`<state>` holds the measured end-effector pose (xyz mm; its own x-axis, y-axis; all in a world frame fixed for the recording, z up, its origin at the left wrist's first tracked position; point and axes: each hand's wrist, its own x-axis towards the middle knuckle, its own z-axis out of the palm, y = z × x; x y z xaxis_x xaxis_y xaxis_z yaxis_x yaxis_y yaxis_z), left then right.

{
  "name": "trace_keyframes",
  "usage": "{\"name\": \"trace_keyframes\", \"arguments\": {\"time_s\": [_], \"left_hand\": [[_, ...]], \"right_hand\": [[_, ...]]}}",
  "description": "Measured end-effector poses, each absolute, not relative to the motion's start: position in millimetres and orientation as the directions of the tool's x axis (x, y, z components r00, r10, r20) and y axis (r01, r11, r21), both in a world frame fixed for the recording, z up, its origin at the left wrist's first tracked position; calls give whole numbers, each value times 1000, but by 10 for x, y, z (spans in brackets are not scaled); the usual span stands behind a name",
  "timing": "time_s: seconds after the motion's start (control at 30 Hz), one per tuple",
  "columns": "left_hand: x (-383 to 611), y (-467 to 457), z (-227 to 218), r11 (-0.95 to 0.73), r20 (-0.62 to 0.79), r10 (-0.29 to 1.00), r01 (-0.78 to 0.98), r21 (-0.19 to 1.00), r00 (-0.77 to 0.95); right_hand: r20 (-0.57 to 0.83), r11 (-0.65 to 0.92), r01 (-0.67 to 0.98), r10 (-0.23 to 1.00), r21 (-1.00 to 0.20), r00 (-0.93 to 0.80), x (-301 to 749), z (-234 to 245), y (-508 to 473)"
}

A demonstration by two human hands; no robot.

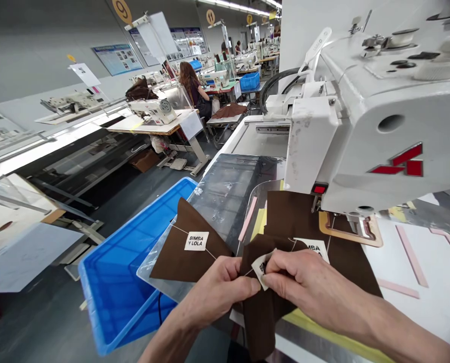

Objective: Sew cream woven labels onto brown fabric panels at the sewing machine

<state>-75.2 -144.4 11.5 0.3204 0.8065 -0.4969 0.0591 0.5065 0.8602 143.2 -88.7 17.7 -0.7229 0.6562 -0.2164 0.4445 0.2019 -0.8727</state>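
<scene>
Brown fabric (260,322) between blue bin (124,275) and machine (384,121)

Bright ceiling strip lights (243,7); wide-angle stretch (strongest near edges).

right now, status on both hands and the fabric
Left hand gripping brown fabric. Right hand pinching its white label. Another label beyond, partly blocked from view.

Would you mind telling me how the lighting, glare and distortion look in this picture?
Head view: white ceiling strip lights look bright, and pale glare marks the clear flat plastic panel; head view: wide-angle stretching seems to enlarge the white sewing machine with a red logo; head view: the bare left hand and bare right hand look fairly sharp.
</scene>
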Motion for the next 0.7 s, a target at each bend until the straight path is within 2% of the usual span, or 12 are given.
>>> {"name": "trace_keyframes", "arguments": {"time_s": [0.2, 0.37, 0.57, 0.7], "left_hand": [[-765, -1460, 134, 509, -494, 801, 49, 859, 338], [-757, -1468, 118, 506, -496, 793, 71, 860, 353], [-740, -1458, 99, 522, -506, 798, 44, 852, 326], [-767, -1445, 85, 522, -501, 800, 29, 852, 329]], "right_hand": [[-251, 137, 433, 645, -891, -722, 1447, 174, -909], [-230, 193, 452, 652, -871, -722, 1436, 153, -917], [-171, 336, 502, 672, -797, -721, 1396, 100, -1004], [-183, 290, 479, 669, -829, -721, 1397, 130, -997]]}}
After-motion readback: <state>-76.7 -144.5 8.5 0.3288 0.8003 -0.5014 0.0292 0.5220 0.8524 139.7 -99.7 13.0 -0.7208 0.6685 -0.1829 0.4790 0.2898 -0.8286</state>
